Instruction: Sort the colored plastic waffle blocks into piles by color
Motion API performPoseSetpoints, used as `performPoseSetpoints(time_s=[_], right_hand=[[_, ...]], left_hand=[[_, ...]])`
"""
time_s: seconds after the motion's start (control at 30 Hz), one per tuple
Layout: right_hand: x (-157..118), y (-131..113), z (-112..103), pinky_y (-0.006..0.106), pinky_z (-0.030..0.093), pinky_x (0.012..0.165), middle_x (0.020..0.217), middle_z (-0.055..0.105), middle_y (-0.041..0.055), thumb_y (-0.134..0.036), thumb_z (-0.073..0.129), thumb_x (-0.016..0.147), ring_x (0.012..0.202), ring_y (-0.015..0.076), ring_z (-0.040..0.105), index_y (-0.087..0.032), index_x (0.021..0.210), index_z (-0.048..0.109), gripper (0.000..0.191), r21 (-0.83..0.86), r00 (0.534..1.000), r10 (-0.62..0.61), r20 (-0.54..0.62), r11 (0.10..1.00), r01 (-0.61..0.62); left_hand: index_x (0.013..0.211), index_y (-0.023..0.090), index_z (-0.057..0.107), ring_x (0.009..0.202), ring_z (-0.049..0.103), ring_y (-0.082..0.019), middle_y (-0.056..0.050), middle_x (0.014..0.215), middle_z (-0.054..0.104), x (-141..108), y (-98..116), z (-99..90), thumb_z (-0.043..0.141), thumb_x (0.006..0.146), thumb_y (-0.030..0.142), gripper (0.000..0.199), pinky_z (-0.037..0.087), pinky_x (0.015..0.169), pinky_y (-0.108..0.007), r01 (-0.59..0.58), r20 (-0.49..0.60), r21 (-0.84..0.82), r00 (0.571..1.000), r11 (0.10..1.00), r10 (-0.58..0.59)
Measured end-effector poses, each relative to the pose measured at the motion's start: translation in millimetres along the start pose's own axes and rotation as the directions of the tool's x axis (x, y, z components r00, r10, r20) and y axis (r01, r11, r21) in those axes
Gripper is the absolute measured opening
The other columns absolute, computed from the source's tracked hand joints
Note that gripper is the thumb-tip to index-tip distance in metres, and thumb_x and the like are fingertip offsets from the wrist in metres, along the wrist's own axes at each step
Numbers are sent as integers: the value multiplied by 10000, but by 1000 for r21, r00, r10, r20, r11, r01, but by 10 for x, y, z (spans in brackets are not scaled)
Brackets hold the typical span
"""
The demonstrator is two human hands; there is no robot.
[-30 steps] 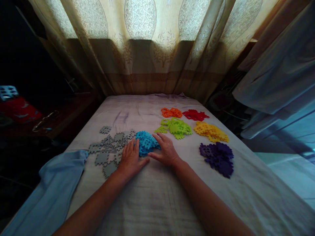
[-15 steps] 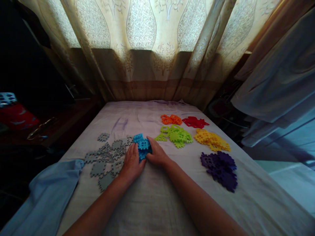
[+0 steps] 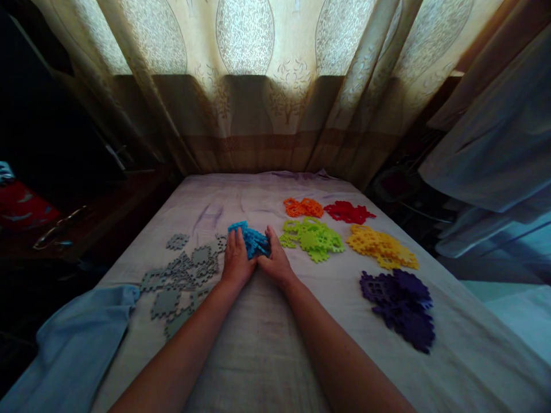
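Note:
A heap of blue interlocking tiles (image 3: 255, 239) lies on the sheet between my hands. My left hand (image 3: 236, 259) presses against its left side, fingers together and pointing away from me. From the right, my right hand (image 3: 276, 259) cups the same heap, its thumb along the near side. The thumbs almost meet in front of the blue tiles. Grey interlocking tiles (image 3: 166, 302) are spread just left of my left hand. Beyond my right hand sits a pile of lime green tiles (image 3: 312, 238).
Orange tiles (image 3: 303, 207), red tiles (image 3: 348, 212), yellow tiles (image 3: 381, 246) and dark purple tiles (image 3: 402, 304) form piles on the right. A light blue cloth (image 3: 86, 338) hangs over the left edge of the sheet-covered surface (image 3: 262, 344). A patterned curtain (image 3: 258, 126) closes off the back.
My hands have pushed the blue tiles slightly away from me, and the heap has shifted into a looser, tilted stack. The view has also moved slightly.

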State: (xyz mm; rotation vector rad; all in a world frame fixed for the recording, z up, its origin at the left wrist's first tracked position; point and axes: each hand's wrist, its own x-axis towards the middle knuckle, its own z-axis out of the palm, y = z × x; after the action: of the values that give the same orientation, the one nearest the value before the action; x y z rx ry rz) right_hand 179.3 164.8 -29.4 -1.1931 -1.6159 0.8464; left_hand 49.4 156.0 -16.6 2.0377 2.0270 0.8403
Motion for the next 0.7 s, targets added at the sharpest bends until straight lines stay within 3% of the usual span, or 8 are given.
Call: performPoseSetpoints(time_s=[0.23, 0.43, 0.6, 0.7], right_hand=[[14, 40, -1, 466, 331, 1178, 1568, 357, 166, -121, 530, 689, 1456, 268, 337, -141, 1566, 197, 938, -67, 999, -44, -11, 997, 43], [21, 63, 26, 462, 418, 1120, 1567, 348, 159, -122, 535, 702, 1438, 266, 365, -178, 1564, 204, 926, 73, 1000, -9, -30, 997, 11], [22, 75, 75, 449, 454, 1093, 1537, 381, 144, -118, 532, 691, 1409, 264, 401, -206, 1557, 240, 919, 142, 998, 14, -60, 990, -5], [23, 98, 102, 445, 476, 1068, 1522, 395, 143, -122, 539, 694, 1369, 266, 448, -229, 1559, 238, 922, 163, 998, 26, -61, 987, -16]], left_hand=[[1512, 103, 217, 1477, 246, -385, -269, 1575, 276, 440, 4, 155, 660, 771, 373, 904, 260, 1170, -551, 37, -17, 15, 999, 999, -37], [1493, 77, 239, 1478, 245, -384, -285, 1567, 275, 771, 76, 192, 636, 791, 414, 874, 287, 1164, -523, 109, 2, 72, 994, 991, -109], [1492, 62, 249, 1477, 253, -375, -289, 1561, 277, 924, 122, 169, 668, 773, 425, 908, 288, 1169, -484, 120, 31, 71, 992, 990, -122], [1493, 47, 246, 1477, 261, -362, -291, 1562, 281, 956, 96, 114, 683, 759, 461, 949, 274, 1178, -451, 60, 65, 81, 996, 995, -65]])
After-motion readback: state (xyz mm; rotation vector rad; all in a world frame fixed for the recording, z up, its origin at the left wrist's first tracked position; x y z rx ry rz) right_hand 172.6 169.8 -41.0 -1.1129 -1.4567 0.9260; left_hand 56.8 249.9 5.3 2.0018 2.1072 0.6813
